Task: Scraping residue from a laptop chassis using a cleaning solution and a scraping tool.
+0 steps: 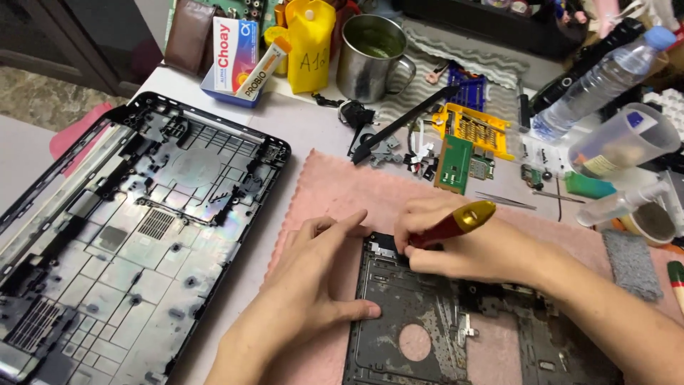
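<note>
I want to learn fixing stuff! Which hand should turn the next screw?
The right hand, probably: it already grips the red-and-yellow screwdriver with its tip down at the dark frame. The left hand lies flat, steadying the frame's edge.

My left hand (313, 278) and right hand (456, 242) are bare: no gloves, rings, watch or sleeves showing on either forearm.

Bright overhead light shows my work sharply; rainbow glare sheens the black laptop cover (135, 221), and my hands cast soft shadows.
</note>
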